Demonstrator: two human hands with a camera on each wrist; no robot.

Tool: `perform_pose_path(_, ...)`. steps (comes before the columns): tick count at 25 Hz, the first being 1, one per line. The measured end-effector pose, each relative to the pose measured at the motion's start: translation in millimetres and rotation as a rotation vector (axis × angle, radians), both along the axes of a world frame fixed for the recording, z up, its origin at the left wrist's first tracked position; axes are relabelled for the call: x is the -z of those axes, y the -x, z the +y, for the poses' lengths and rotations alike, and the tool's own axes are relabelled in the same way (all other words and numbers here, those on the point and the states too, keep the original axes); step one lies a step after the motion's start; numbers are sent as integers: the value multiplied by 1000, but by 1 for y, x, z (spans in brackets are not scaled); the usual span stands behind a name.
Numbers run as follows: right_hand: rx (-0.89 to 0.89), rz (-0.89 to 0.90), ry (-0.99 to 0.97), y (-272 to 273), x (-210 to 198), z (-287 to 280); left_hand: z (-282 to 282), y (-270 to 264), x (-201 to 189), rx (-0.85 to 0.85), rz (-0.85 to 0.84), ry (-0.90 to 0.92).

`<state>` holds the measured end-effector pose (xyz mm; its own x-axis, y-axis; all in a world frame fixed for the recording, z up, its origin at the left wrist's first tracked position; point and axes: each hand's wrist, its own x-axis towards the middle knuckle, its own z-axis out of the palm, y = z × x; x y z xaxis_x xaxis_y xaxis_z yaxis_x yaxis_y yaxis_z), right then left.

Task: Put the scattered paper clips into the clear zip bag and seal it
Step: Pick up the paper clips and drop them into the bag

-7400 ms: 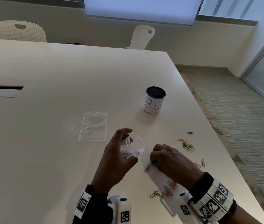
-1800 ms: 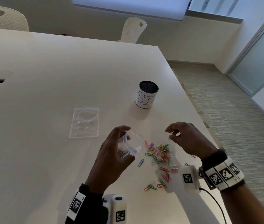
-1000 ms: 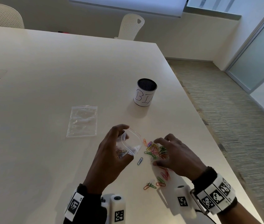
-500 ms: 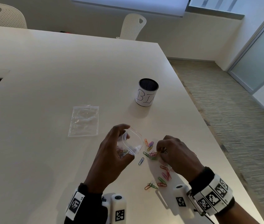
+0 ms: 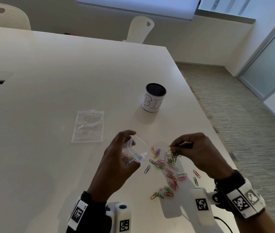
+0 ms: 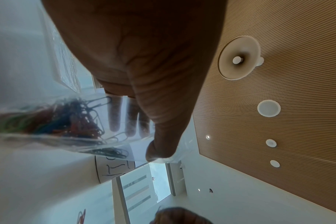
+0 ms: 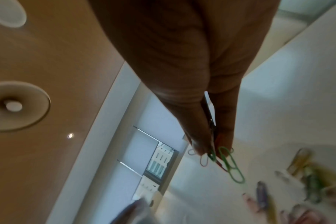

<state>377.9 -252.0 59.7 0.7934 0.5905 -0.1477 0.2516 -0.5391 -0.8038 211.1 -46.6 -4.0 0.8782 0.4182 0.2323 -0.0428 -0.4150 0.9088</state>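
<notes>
My left hand [image 5: 116, 158] grips a clear zip bag [image 5: 137, 151] with its mouth held open toward the right; several coloured paper clips [image 6: 54, 121] lie inside it. My right hand [image 5: 199, 148] is raised just above the table and pinches a small bunch of paper clips [image 5: 174, 155] between thumb and fingertips; green ones [image 7: 228, 163] dangle below them. Many more loose paper clips [image 5: 167, 167] lie scattered on the white table [image 5: 49, 81] between and below the two hands.
A second clear zip bag [image 5: 88, 126] lies flat to the left of the hands. A black mesh cup with a white label [image 5: 153, 98] stands behind the clips. The table's right edge [image 5: 217, 132] runs close beside my right hand. Two white chairs stand at the far side.
My right hand has lifted off the pile with a bunch of clips pinched in its fingertips. The left hand and the open bag have stayed in place.
</notes>
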Motion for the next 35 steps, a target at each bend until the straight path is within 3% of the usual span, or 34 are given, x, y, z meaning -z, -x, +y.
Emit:
perform_pose_path(3,18,63,-261,19,-19,13,-1,0,0,8,4,2)
perform_pose_path(7,3,-51,-476,47,-24,42,1,-1,0,16,21,-7)
perform_pose_path(15,-176,-325,-403,67,-3,64,2,-1,2,2,39,-24)
perform_pose_path(21,-94,-365,-353,53,-24,46,0,0,-1,7,11,15)
perform_pose_path(24,27,-373,-230,25,-25,12,1,2,-1,-4,-8,23)
perform_pose_path(30,175,-414,369,-33,35,-78,1,2,-1,-1,0,-4)
perform_pose_path(35,113,-422,414,-14,67,-87,-1,1,-1,0,18,-14)
